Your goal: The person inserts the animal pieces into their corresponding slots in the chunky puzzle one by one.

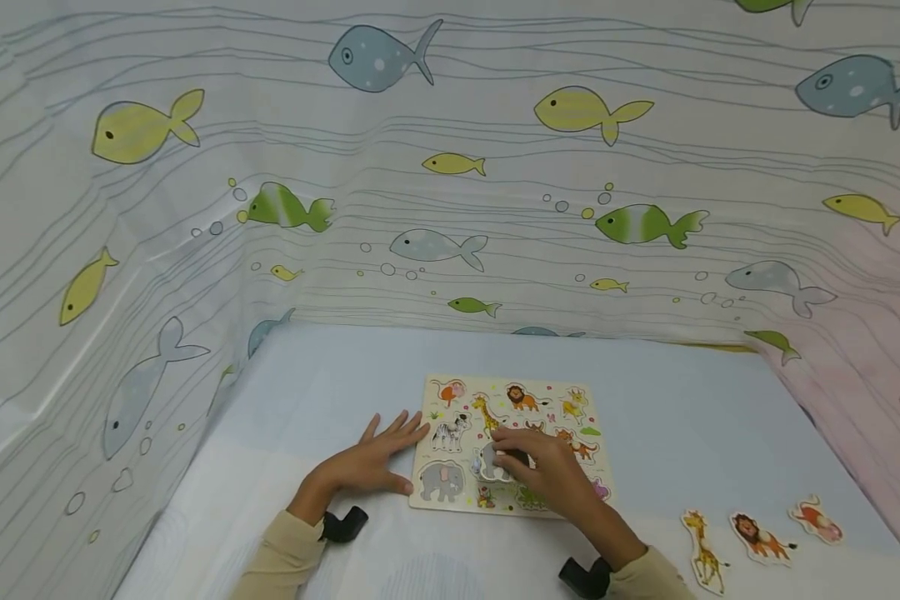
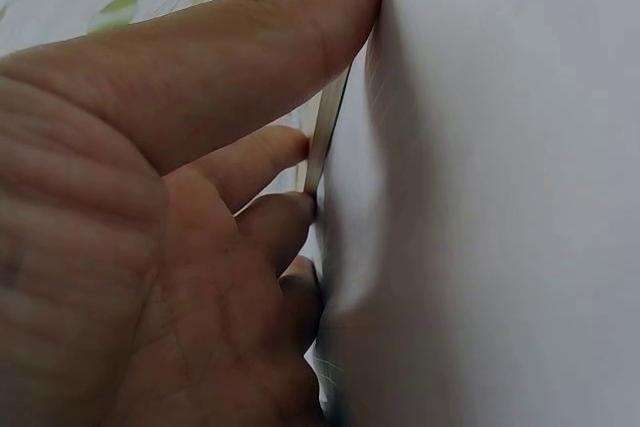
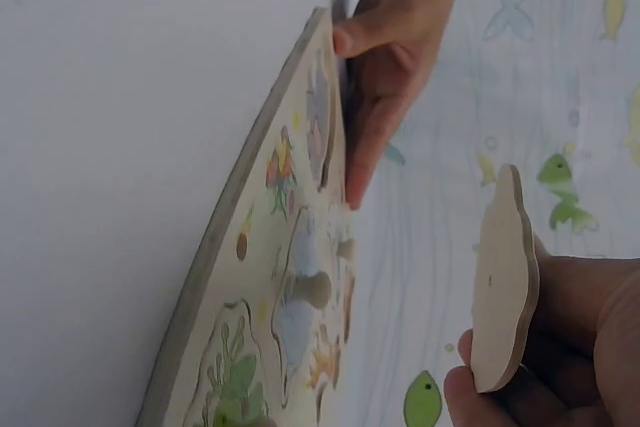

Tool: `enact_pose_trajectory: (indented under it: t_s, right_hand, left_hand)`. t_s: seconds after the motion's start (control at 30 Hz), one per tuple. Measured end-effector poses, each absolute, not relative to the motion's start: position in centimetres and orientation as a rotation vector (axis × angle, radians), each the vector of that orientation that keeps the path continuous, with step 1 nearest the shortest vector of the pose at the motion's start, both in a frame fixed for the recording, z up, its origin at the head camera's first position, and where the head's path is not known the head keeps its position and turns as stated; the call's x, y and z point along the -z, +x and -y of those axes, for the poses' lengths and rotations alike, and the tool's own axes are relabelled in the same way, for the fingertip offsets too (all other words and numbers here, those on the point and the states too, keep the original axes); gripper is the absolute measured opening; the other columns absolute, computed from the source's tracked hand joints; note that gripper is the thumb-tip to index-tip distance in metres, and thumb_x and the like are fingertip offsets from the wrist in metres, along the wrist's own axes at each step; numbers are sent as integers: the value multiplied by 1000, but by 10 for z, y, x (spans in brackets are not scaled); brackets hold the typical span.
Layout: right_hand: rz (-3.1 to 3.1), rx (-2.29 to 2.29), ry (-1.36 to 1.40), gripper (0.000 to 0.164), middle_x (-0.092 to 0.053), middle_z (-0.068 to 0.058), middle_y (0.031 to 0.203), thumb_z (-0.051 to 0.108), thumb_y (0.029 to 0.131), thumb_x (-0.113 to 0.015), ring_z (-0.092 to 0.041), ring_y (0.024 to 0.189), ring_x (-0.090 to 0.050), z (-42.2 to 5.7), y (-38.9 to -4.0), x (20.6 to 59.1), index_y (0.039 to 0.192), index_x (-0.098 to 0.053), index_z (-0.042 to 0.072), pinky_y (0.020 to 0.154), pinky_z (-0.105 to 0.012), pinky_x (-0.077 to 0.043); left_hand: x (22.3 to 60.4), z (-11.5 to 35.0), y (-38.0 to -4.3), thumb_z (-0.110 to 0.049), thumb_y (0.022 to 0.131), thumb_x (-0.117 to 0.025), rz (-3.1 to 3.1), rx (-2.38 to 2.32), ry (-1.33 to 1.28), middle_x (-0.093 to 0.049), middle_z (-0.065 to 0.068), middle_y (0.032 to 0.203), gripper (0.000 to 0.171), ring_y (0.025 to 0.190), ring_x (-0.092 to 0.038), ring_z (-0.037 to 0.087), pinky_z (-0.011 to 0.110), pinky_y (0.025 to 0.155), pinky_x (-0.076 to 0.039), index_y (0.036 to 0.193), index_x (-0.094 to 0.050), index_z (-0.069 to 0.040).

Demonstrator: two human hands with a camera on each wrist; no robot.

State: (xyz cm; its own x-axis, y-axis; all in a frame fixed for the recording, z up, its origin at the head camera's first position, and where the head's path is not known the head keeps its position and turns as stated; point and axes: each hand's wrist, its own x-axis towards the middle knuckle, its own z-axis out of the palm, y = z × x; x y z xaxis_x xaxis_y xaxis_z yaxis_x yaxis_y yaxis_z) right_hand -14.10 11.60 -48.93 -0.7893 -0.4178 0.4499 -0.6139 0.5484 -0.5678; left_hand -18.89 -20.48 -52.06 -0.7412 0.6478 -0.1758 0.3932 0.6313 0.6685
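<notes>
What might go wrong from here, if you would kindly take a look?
The right hand holds the grey piece raised over the board by its fingertips, so it might slip and drop. The left hand only touches the board's left edge, so a firm push could shift the board. The right sleeve is near the loose giraffe, which it might knock if the arm swings outward.
</notes>
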Motion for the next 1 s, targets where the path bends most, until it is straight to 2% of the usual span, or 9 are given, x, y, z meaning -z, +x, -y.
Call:
enact_pose_trajectory:
  t_s: [0.07,0.23,0.5,1.0]
  right_hand:
    - [2539,-1079,855,18,-75,-2,118,16,86,-77,-21,112,-70,-108,-143,491,103,-77,14,91,-38,-60]
    - [2553,-1117,850,17,-75,-3,116,16,86,-77,-21,111,-71,-91,-149,493,101,-78,11,92,-36,-59]
    - [2619,-1152,845,18,-75,-2,118,17,86,-77,-19,116,-69,-64,-152,501,102,-78,11,97,-37,-57]
    - [2698,-1116,894,17,-75,-3,116,17,88,-75,-19,117,-68,-37,-153,522,102,-79,10,97,-36,-57]
  left_hand:
    - [521,205,-189,-35,82,-79,-2451,-871,830,-10,10,169,97,156,2,35,63,120,17,160,-24,-14]
    - [521,206,-188,-35,83,-78,-2447,-875,842,-10,11,168,97,156,1,35,64,120,16,160,-24,-13]
    - [520,205,-188,-36,83,-77,-2432,-873,855,-9,11,168,97,156,2,35,64,120,17,160,-23,-13]
    - [518,207,-189,-36,82,-78,-2439,-859,829,-9,9,169,98,157,2,33,63,120,16,160,-23,-13]
